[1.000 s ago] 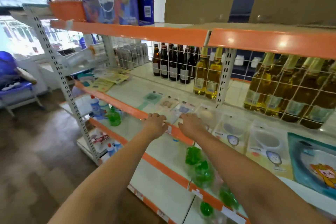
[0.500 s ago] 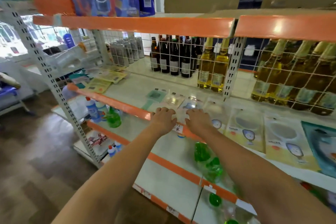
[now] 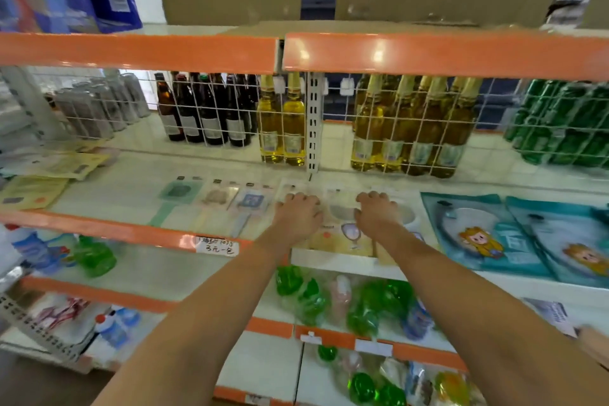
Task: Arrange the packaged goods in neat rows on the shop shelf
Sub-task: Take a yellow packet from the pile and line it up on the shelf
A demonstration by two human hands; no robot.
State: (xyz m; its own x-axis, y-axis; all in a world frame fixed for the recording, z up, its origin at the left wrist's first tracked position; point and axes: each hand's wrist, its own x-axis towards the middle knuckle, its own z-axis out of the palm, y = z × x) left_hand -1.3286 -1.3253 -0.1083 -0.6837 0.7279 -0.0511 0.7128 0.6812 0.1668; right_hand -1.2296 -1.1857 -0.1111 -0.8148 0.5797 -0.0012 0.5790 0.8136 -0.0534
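Note:
Flat packaged goods lie in a row on the middle shelf (image 3: 99, 227): a green packet (image 3: 178, 191), a beige one (image 3: 219, 196), a blue one (image 3: 252, 201), then several cream-yellow packets (image 3: 342, 236) and two teal cartoon packets (image 3: 474, 234). My left hand (image 3: 298, 217) lies palm down on a cream-yellow packet, fingers curled at its far edge. My right hand (image 3: 375, 214) rests the same way on the neighbouring packet (image 3: 408, 216). The mirror-print packet shows between the two hands.
Behind a white wire grid stand brown bottles (image 3: 204, 115), yellow bottles (image 3: 280, 122), green cans (image 3: 560, 122) and silver cans (image 3: 95, 112). Loose yellow packets (image 3: 33, 191) lie at the shelf's left end. A handwritten price tag (image 3: 216, 245) sits on the orange edge. Green bottles (image 3: 362, 303) fill the shelf below.
Both hands have moved right along the shelf, from the small packets by the price tag onto the cream-yellow packets. The view has shifted right and closer.

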